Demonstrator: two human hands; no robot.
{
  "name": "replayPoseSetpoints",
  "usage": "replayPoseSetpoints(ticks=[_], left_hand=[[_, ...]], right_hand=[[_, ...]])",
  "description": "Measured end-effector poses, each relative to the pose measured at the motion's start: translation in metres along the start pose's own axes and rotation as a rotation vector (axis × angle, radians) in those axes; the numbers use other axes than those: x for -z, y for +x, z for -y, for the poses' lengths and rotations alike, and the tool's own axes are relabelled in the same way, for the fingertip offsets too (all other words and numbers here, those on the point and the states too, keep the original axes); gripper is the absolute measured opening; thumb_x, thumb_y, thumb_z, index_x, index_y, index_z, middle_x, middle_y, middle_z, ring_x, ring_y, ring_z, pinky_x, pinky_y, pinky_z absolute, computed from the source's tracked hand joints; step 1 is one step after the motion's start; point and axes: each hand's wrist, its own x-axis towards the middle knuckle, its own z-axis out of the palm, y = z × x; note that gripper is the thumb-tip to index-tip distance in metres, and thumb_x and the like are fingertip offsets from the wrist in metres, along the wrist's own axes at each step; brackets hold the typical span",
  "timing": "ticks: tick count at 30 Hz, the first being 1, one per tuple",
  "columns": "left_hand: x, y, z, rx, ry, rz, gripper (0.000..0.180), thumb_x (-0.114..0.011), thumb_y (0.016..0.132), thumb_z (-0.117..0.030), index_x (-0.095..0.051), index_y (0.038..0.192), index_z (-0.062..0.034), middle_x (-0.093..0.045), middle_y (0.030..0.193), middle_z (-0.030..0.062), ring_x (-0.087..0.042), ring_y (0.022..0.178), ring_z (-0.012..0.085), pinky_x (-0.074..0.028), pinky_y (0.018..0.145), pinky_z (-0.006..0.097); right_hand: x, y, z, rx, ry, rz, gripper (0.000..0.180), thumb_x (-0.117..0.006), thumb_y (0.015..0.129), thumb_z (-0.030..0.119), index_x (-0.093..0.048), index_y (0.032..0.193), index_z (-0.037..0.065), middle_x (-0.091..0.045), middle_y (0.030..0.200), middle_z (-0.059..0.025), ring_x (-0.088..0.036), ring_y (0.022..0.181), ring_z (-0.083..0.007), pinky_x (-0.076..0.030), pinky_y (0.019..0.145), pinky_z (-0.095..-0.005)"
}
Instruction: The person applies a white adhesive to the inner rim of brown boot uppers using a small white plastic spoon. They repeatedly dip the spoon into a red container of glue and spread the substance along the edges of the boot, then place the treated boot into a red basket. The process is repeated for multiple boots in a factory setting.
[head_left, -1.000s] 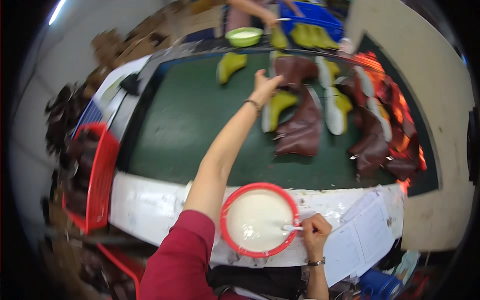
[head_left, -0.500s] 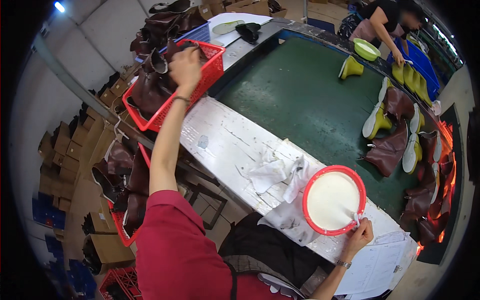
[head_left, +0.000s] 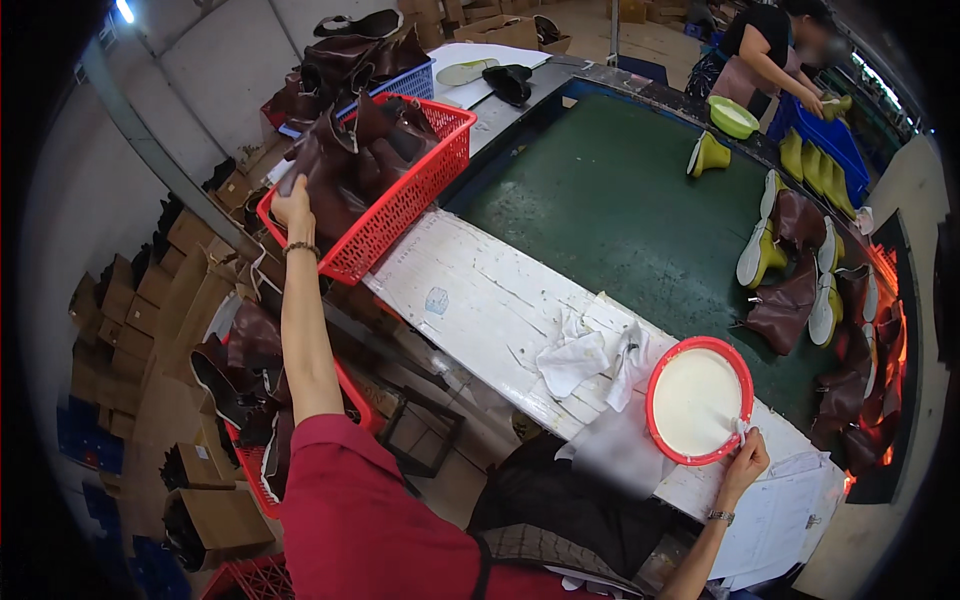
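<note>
At the near-left end of a red plastic basket [head_left: 400, 215], my left hand [head_left: 294, 208] is closed on a brown leather boot upper [head_left: 325, 175]. Its fingertips are partly hidden by the leather. More brown uppers are heaped in that basket. My right hand [head_left: 748, 462] pinches the pale handle of a brush [head_left: 738, 428] at the rim of a round red tub [head_left: 652, 405]. The brush's lower end dips into the cream-coloured liquid [head_left: 697, 400] filling the tub. White cloths [head_left: 572, 362] lie beside the tub on the white board [head_left: 480, 300].
A green conveyor belt [head_left: 590, 190] runs beyond the board. Brown boots with yellow-green lasts [head_left: 785, 315] stand at its right, near a glowing orange heater [head_left: 888, 270]. Across it, a person [head_left: 765, 60] handles a last by a blue crate [head_left: 850, 165]. Papers [head_left: 770, 520] lie near my right wrist.
My left hand has drawn back from the basket's middle to its near-left end and taken hold of an upper. My right hand stays at the tub. Across the belt, the person has lifted a last.
</note>
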Motion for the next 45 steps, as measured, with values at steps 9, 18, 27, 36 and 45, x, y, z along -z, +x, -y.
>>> replayPoseSetpoints(ticks=[9, 18, 27, 36, 45], left_hand=[[0.097, -0.158, -0.182, -0.978, -0.091, 0.737, 0.026, -0.068, 0.095, -0.006, -0.069, 0.12, -0.0021, -0.073, 0.108, 0.0117, -0.069, 0.096, 0.0293, -0.052, 0.09, 0.036], [0.084, -0.31, -0.174, -1.863, 0.269, 1.315, 0.007, -0.066, 0.076, -0.009, -0.071, 0.078, -0.0143, -0.059, 0.09, 0.0029, -0.056, 0.108, 0.0244, -0.036, 0.115, 0.051], [0.062, -0.384, -0.17, -1.107, -0.231, 1.351, 0.081, -0.082, 0.071, -0.011, -0.055, 0.147, -0.0077, -0.056, 0.146, 0.019, -0.049, 0.138, 0.0373, -0.038, 0.116, 0.045], [0.01, -0.348, -0.151, -0.575, 0.115, 1.291, 0.054, -0.076, 0.079, -0.016, -0.067, 0.13, -0.0001, -0.076, 0.106, 0.0152, -0.074, 0.096, 0.0261, -0.054, 0.09, 0.033], [0.097, -0.383, -0.234, 0.094, -0.178, 2.027, 0.032, -0.071, 0.09, -0.005, -0.07, 0.12, 0.007, -0.076, 0.107, 0.0102, -0.07, 0.095, 0.015, -0.056, 0.087, 0.031]], right_hand=[[-0.014, 0.003, -0.007, 0.008, 0.034, 0.045, 0.045, -0.057, 0.108, 0.017, -0.044, 0.068, 0.0, -0.04, 0.065, 0.0031, -0.032, 0.061, -0.0067, -0.026, 0.054, -0.0306], [0.012, 0.007, 0.103, 0.069, -0.334, 0.19, 0.016, -0.072, 0.096, 0.015, -0.078, 0.104, 0.002, -0.058, 0.078, -0.0067, -0.052, 0.064, -0.0163, -0.039, 0.058, -0.0312], [0.03, -0.003, 0.134, 0.09, -0.618, 0.273, 0.018, -0.08, 0.088, 0.028, -0.081, 0.095, 0.012, -0.067, 0.082, -0.0031, -0.065, 0.067, -0.0239, -0.049, 0.061, -0.0361], [0.032, -0.011, 0.137, 0.018, -0.499, 0.26, 0.012, -0.076, 0.092, 0.019, -0.079, 0.096, 0.008, -0.063, 0.077, -0.005, -0.061, 0.063, -0.0188, -0.046, 0.058, -0.032], [-0.001, 0.024, 0.168, 0.331, -0.015, 0.195, 0.019, -0.081, 0.086, 0.012, -0.08, 0.105, 0.008, -0.068, 0.091, -0.0028, -0.062, 0.08, -0.0175, -0.044, 0.07, -0.0304]])
